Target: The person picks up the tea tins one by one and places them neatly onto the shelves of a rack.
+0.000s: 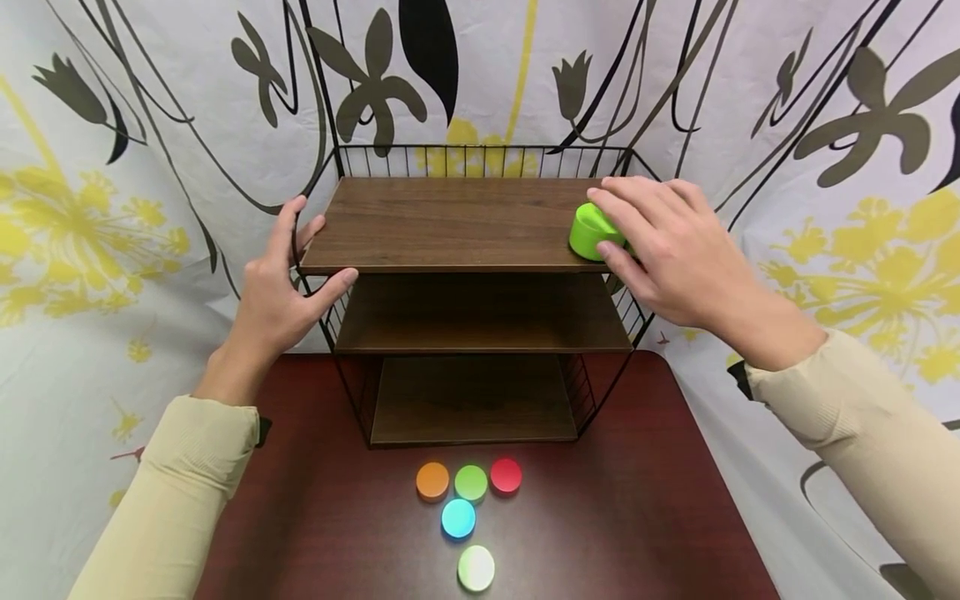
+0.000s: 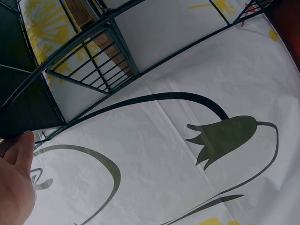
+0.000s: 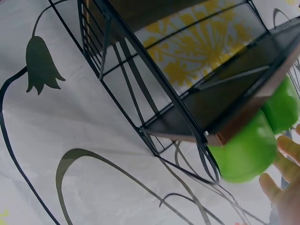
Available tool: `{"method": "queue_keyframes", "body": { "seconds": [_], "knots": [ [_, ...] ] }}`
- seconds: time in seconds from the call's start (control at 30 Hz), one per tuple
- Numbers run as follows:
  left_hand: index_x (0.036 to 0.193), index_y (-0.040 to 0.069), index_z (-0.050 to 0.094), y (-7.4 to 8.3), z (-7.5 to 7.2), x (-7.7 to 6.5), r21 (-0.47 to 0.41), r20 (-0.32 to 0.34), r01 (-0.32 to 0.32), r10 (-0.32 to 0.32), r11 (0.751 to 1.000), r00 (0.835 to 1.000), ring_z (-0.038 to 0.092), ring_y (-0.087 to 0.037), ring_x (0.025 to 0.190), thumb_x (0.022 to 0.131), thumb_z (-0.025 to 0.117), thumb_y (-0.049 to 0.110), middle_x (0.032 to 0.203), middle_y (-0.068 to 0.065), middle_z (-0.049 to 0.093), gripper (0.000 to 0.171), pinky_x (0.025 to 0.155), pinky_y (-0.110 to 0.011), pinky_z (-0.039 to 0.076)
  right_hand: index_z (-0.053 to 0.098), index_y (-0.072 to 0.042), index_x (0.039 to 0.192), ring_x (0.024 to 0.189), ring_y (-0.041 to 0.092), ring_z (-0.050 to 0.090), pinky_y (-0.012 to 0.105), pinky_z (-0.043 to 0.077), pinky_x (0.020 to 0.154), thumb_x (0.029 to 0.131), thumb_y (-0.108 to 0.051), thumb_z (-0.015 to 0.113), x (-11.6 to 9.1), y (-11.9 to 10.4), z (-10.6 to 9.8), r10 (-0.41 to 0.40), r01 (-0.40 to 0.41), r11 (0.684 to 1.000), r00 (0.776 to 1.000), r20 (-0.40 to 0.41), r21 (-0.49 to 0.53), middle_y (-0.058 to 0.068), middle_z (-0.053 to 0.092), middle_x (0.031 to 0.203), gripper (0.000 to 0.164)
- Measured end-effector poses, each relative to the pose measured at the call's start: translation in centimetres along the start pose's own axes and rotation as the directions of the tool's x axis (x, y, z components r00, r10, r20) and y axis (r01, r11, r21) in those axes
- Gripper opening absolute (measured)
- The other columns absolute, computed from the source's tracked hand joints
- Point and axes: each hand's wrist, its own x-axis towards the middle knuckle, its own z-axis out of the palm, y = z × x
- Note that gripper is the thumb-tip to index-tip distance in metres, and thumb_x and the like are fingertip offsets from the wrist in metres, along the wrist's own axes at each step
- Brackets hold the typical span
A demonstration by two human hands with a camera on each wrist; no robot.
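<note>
I have the right hand (image 1: pixel 670 250) holding the bright green piece (image 1: pixel 587 237), fingertips over its top and thumb at its near side. The piece is on the top board (image 1: pixel 450 221) of the shelf unit (image 1: pixel 480 312), at the right end by the front edge. I see the left hand (image 1: pixel 274 296) wide, thumb and fingers spread about the shelf unit's left front corner, level with that top board. On the table (image 1: pixel 637 500) in front of the shelf unit I count five discs: the orange disc (image 1: pixel 432 482), the green disc (image 1: pixel 471 483) and the red disc (image 1: pixel 506 476) in a row nearest it, the blue disc (image 1: pixel 458 519) farther out, and the pale green disc (image 1: pixel 476 569) farthest from it. Patterned cloth (image 1: pixel 495 50) hangs behind the shelf unit.
</note>
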Motion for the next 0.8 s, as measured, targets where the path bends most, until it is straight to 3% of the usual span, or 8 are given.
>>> {"method": "queue_keyframes", "body": {
  "seconds": [0.37,0.6,0.8],
  "knots": [
    [0.155,0.015,0.032,-0.2,0.1,0.0,0.004,0.027,0.011,-0.011,1.000,1.000,0.060,-0.030,0.123,0.084,0.080,0.030,0.138,-0.005,0.060,0.087,0.102,-0.044,0.043,0.054,0.003,0.137,0.119,0.042,0.053,0.057,0.035,0.092,0.103,-0.034,0.044,-0.8,-1.2,-1.3,-0.038,0.038,0.999,0.999,-0.035,-0.006,0.026,0.056,0.131,0.051],
    [0.155,0.015,0.033,-0.1,0.0,-0.1,-0.001,0.031,0.011,-0.011,1.000,0.999,0.059,-0.030,0.123,0.084,0.080,0.029,0.138,-0.005,0.060,0.086,0.103,-0.044,0.043,0.056,0.004,0.134,0.116,0.043,0.054,0.058,0.038,0.094,0.103,-0.032,0.047,-1.4,-3.0,-1.2,-0.117,0.118,0.993,0.990,-0.076,0.002,0.027,0.058,0.129,0.049],
    [0.155,0.021,0.033,0.0,0.0,0.0,-0.020,0.029,0.011,-0.010,1.000,1.000,0.059,-0.027,0.124,0.084,0.081,0.027,0.138,-0.006,0.060,0.086,0.104,-0.038,0.042,0.059,0.005,0.130,0.115,0.042,0.056,0.058,0.039,0.093,0.103,-0.031,0.048,-2.3,-4.0,-1.1,-0.128,0.130,0.991,0.988,-0.085,0.017,0.027,0.059,0.127,0.047]
  ]
}}
